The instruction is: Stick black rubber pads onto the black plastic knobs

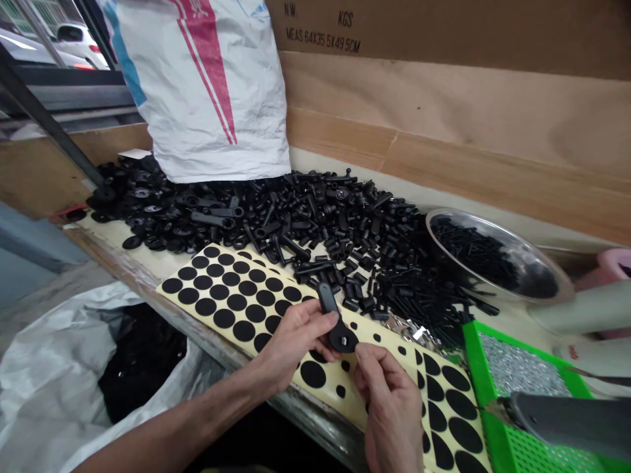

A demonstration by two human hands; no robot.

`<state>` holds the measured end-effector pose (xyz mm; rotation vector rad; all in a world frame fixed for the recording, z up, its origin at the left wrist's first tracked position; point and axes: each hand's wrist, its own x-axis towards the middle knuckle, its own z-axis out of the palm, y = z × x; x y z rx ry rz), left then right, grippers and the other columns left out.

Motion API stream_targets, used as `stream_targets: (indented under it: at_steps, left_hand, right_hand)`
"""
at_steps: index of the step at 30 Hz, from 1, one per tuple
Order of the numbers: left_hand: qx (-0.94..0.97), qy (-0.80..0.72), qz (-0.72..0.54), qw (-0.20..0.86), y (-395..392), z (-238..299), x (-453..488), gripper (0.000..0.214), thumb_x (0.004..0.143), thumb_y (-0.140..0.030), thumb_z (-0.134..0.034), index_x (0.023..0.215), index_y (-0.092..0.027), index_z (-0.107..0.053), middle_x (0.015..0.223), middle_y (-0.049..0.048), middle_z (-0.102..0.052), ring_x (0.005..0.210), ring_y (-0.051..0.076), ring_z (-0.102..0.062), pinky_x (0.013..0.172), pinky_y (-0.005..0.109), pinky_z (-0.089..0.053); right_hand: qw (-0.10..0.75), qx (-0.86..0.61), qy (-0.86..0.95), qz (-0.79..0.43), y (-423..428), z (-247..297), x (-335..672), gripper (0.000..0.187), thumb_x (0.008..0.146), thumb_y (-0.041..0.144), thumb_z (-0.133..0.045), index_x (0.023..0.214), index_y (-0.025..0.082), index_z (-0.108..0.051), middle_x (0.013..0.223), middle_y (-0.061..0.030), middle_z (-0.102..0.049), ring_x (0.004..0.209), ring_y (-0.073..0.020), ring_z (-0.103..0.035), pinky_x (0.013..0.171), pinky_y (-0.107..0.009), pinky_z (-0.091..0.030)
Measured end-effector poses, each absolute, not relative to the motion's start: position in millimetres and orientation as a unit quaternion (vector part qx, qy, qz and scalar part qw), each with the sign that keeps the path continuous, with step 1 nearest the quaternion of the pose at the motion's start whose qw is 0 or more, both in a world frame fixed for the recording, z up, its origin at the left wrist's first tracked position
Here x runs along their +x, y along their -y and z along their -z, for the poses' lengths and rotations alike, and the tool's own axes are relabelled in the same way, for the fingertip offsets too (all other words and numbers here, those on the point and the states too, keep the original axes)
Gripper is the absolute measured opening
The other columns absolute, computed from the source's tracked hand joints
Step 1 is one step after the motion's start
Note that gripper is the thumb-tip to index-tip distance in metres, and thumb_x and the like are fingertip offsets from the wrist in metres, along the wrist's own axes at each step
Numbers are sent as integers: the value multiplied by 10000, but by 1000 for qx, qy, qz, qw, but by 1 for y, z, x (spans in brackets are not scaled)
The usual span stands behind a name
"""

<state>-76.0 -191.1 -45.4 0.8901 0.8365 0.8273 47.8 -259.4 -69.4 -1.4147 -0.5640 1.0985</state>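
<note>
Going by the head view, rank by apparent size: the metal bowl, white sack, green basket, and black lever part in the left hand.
1. White sack
2. Green basket and metal bowl: left unranked, as the basket sits nearer the camera and is partly cut off
3. Black lever part

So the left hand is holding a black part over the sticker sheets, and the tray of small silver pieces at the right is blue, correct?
Not quite: in the head view, the tray of small silver pieces is green, not blue. The left hand does hold the black part over the sticker sheets.
</note>
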Motion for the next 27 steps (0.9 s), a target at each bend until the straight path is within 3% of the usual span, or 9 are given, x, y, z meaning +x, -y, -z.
stream_targets:
  at_steps: [27]
  left_hand:
    - [399, -372, -389, 742, 190, 46, -73, 218, 853, -340, -621, 939, -140, -626, 881, 68, -651, 764, 158, -605, 618, 241, -495]
  right_hand:
    - [566, -647, 294, -419, 256, 74, 52, 293, 758, 474, -702, 699, 193, -643, 570, 45, -451, 565, -105, -372, 530, -219, -332]
